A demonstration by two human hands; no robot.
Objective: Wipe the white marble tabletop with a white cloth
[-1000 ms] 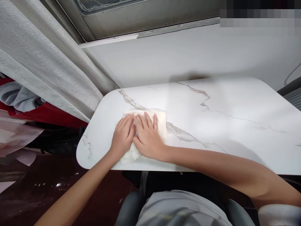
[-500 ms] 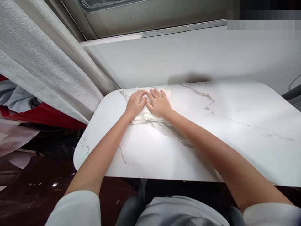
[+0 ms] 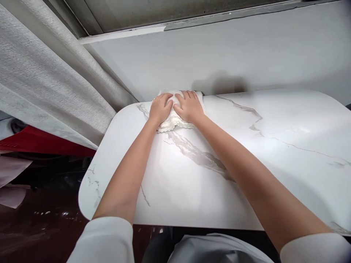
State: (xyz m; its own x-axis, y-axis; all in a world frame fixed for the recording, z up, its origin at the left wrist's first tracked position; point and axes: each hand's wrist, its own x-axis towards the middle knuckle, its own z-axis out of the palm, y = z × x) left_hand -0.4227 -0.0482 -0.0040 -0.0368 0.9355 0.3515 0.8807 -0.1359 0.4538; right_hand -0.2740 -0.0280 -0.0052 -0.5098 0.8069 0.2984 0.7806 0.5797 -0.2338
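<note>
A white cloth (image 3: 173, 120) with ruffled near edges lies bunched at the far edge of the white marbled table (image 3: 175, 190). On its left part rests my left hand (image 3: 161, 108), palm down, the fingers laid out flat and angled to the right. My right hand (image 3: 189, 106) presses on the cloth's right part, its fingers spread and pointing away from me. The two thumbs are close together over the cloth's middle. What lies beneath the palms is hidden.
A pale wall panel (image 3: 153, 62) rises behind the table's far edge. Grey curtains (image 3: 60, 73) hang at the left, next to the rounded corner. Below them are a red item (image 3: 46, 140) and a dark shiny floor (image 3: 41, 233).
Both hands have pushed the cloth away from me, up to the table's far edge against the wall. The view has shifted slightly.
</note>
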